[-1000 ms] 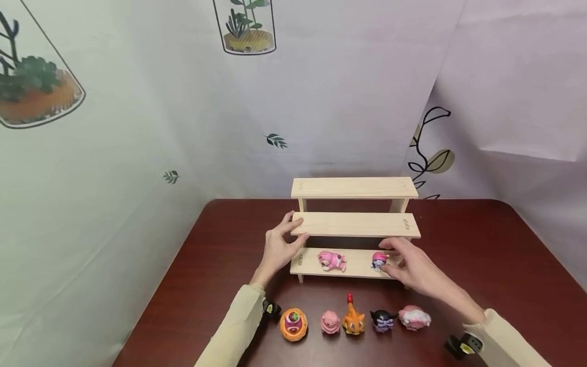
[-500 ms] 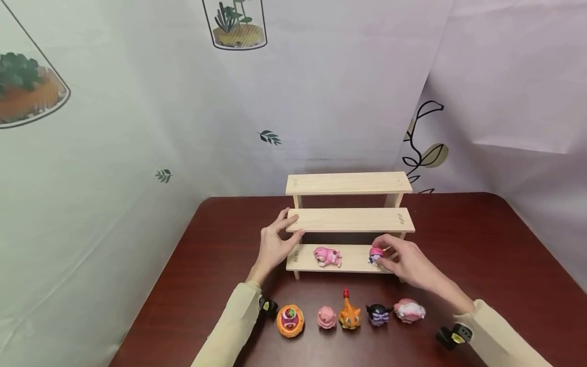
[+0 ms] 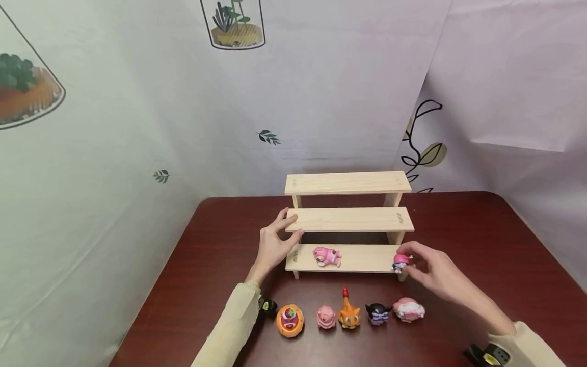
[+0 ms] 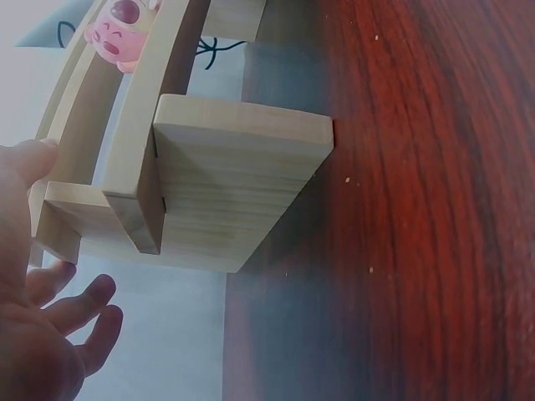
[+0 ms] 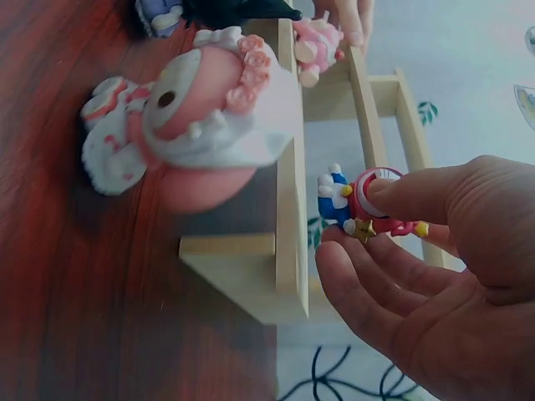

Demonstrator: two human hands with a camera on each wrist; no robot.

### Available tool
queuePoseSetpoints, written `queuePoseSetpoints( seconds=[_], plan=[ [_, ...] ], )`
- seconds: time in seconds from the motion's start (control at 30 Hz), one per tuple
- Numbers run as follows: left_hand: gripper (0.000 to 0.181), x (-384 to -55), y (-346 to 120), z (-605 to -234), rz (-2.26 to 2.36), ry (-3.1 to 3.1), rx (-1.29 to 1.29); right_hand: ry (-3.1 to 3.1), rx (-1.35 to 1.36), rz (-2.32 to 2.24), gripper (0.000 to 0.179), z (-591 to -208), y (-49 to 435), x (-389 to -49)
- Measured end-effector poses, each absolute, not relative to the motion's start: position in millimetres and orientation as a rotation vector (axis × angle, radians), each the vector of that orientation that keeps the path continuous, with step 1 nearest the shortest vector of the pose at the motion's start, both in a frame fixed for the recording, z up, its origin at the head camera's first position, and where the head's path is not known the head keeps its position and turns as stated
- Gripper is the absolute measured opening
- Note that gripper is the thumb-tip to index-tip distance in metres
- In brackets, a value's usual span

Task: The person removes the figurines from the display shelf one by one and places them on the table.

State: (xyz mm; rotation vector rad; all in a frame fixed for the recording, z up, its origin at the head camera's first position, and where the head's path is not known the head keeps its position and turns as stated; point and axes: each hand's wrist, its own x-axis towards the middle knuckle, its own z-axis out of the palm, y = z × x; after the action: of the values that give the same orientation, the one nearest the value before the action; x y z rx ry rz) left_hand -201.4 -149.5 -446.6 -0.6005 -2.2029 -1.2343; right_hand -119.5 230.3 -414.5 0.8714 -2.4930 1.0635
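Observation:
A three-tier wooden display stand (image 3: 349, 219) stands on the table. My left hand (image 3: 274, 245) grips the left end of its middle board, the thumb at the front edge and a finger on top. My right hand (image 3: 433, 267) pinches a small figurine (image 5: 364, 196) with a pink hat and blue-and-white body between thumb and fingers, at the right end of the lowest board. Whether its feet touch the wood, I cannot tell. On that board's left part lies a pink bear figurine (image 3: 327, 256).
Before the stand several figurines line the dark red table (image 3: 211, 239): an orange round one (image 3: 290, 320), a pink one (image 3: 326, 317), an orange long-tailed one (image 3: 349, 315), a black-hooded one (image 3: 378, 314) and a pink-and-white one (image 3: 409, 309). A printed cloth (image 3: 321, 102) hangs behind.
My right hand has moved the pink-hatted figurine rightward along the lowest board to its right end. The left hand keeps its hold on the stand. The head view has shifted slightly.

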Motion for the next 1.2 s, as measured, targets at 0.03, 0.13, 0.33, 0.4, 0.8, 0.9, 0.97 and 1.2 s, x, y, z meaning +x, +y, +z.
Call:
queuePoseSetpoints(
  seconds=[0.03, 0.13, 0.33, 0.4, 0.8, 0.9, 0.97, 1.2],
  plan=[
    [0.041, -200.6, -149.6, -447.2, -1.235, -2.202, -0.599, -2.488, 0.874, 1.052, 0.045, -415.4, 233.5, -116.7],
    [0.041, -199.3, -150.5, -448.8, -1.23, -2.196, -0.589, -2.478, 0.884, 1.032, 0.047, -418.4, 243.5, -108.1],
    [0.04, -202.2, -152.1, -445.6, -1.21, -2.203, -0.583, -2.506, 0.825, 1.024, 0.051, -423.8, 259.6, -93.5],
    [0.04, -205.1, -151.7, -443.0, -1.207, -2.209, -0.593, -2.518, 0.799, 1.022, 0.052, -427.0, 264.0, -89.2],
    [0.04, -207.2, -151.0, -443.7, -1.217, -2.222, -0.604, -2.529, 0.761, 0.994, 0.056, -450.7, 282.8, -69.7],
    [0.04, -206.3, -150.7, -444.6, -1.225, -2.228, -0.594, -2.53, 0.77, 0.989, 0.057, -454.4, 285.1, -66.8],
    [0.04, -206.1, -150.2, -444.8, -1.23, -2.225, -0.59, -2.531, 0.779, 0.986, 0.057, -456.0, 285.8, -65.4],
    [0.039, -204.6, -149.4, -446.3, -1.244, -2.223, -0.58, -2.544, 0.807, 1.044, 0.057, -463.9, 287.6, -60.3]
  ],
)
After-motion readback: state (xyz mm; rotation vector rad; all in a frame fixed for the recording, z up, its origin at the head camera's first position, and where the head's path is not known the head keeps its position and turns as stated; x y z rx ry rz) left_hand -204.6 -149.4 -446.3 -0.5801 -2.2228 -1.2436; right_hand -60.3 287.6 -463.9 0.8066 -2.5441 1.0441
